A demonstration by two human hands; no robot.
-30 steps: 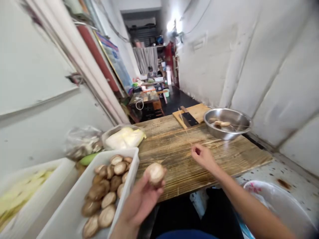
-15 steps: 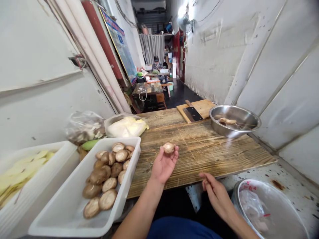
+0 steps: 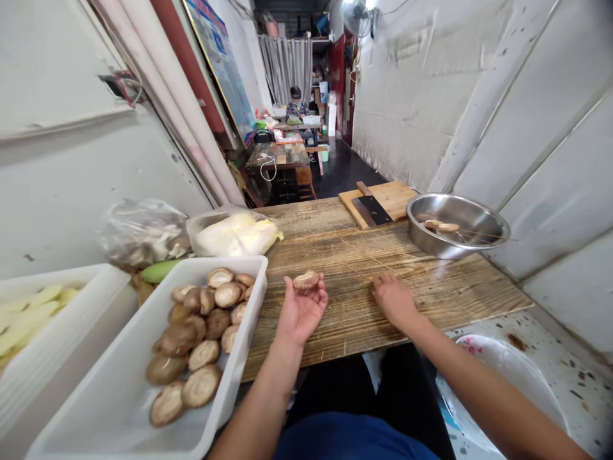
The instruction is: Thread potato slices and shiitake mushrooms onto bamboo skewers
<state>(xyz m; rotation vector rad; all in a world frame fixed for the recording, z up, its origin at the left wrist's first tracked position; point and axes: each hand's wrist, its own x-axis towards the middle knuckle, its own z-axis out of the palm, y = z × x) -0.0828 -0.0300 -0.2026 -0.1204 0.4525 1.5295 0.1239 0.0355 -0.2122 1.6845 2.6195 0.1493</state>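
A mushroom [image 3: 305,280] is sitting in the left hand [image 3: 301,314].
Its thumb and fingers are pinching the mushroom above the wooden table [image 3: 306,230]; rightward, the right hand [image 3: 393,299] is curling its fingers beside thin sticks [image 3: 368,257], a pinch there being impossible to tell; a white tray [image 3: 110,409] is standing left of the left fingers, a steel bowl [image 3: 438,248] beyond the right ones.
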